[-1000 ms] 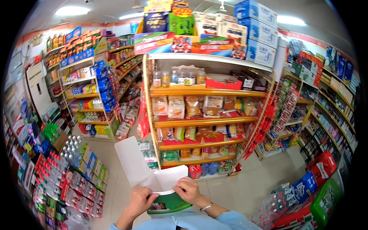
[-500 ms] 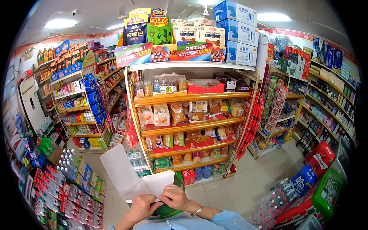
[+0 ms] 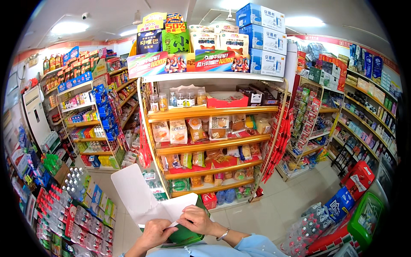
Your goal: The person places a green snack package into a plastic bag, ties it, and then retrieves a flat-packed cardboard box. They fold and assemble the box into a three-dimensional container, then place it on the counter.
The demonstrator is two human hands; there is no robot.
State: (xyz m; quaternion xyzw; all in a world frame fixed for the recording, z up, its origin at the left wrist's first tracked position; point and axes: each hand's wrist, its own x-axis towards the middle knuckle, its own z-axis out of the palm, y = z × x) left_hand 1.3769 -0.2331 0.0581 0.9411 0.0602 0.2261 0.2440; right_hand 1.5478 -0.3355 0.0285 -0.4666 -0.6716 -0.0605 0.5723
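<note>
Before the orange shelf [image 3: 209, 112], I saw both hands gripping one box [image 3: 180, 233]. Left hand [image 3: 155, 233] and right hand [image 3: 198, 219] had folded its white flap [image 3: 141, 195] slightly lower than a second earlier.

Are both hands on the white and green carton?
Yes: the left hand and the right hand both grip the carton, whose white flaps stand open.

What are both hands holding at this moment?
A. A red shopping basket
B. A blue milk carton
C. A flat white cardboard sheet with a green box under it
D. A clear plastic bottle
C: the left hand and right hand both rest on the flat white cardboard sheet, with the green box showing beneath it.
</note>
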